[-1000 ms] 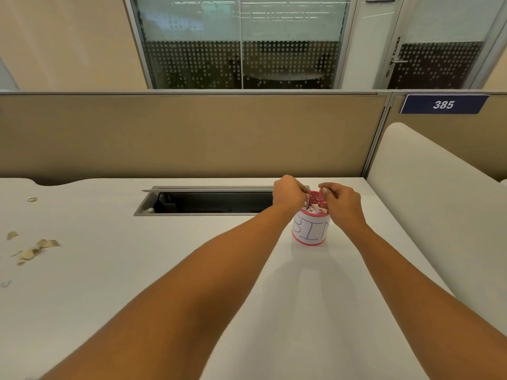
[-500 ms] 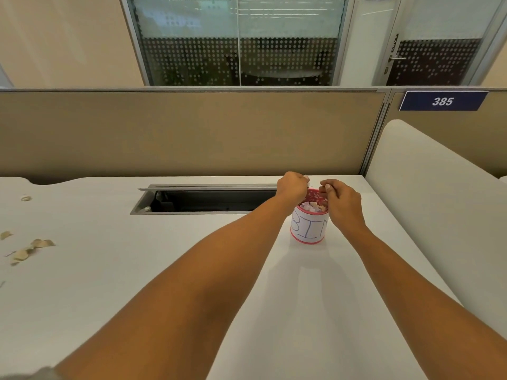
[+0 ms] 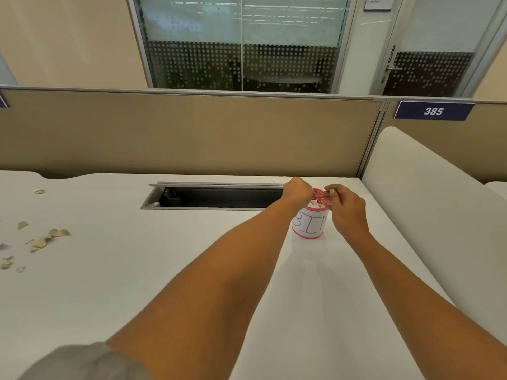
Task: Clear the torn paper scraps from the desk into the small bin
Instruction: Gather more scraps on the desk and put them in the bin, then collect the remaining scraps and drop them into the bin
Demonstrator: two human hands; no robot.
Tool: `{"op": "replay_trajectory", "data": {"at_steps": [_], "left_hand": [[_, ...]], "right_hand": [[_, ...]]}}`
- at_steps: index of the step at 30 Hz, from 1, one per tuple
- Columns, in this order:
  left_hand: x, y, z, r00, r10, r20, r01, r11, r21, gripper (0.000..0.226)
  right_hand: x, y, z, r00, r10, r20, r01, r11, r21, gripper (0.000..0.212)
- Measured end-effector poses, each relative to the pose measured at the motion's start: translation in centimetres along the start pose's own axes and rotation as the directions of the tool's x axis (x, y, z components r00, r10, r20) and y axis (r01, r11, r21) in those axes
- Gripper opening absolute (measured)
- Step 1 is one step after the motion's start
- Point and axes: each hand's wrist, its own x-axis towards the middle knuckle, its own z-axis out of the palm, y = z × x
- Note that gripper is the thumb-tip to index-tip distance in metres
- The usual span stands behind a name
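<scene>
White bin [image 3: 310, 227] rimmed red, tan scraps [image 3: 41, 241], white desk [image 3: 137, 270].

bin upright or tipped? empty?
Upright: bin stands on its base on the desk. Not empty: pale scraps show inside the rim.

— What is the person wearing?
— A grey sleeve [image 3: 82, 363] of soft cloth on the left arm, its edge a little wrinkled.
— And below that?
— The left forearm [image 3: 214, 272] is bare down to the left hand [image 3: 297, 192]. The right forearm [image 3: 406, 278] is bare too, from the frame's edge to the right hand [image 3: 347, 209], where a short thumbnail shows.
</scene>
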Motion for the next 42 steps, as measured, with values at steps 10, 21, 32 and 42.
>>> {"op": "replay_trajectory", "data": {"at_steps": [10,21,32,42], "left_hand": [[-4.3,-5.0,-2.6,0.987,0.066,-0.144,-0.074,0.996,-0.055,0.020],[-14.4,-19.7,-11.0,0.974,0.025,-0.223,0.017,0.983,0.185,0.033],[-23.6,-34.9,-29.5,0.879,-0.050,-0.474,0.283,0.855,0.435,0.038],[-32.2,-46.0,-43.1,0.771,-0.049,-0.635,0.384,0.831,0.403,0.042]], "right_hand": [[-5.4,0.2,1.4,0.988,0.108,0.113,-0.115,0.992,0.055,0.031],[-17.5,-5.2,9.4,0.871,-0.045,0.489,0.083,0.995,-0.057,0.027],[-28.0,-14.6,20.4,0.621,-0.169,0.765,0.241,0.970,0.019,0.027],[-36.6,-25.2,31.2,0.448,-0.270,0.852,0.382,0.920,0.090,0.030]]}}
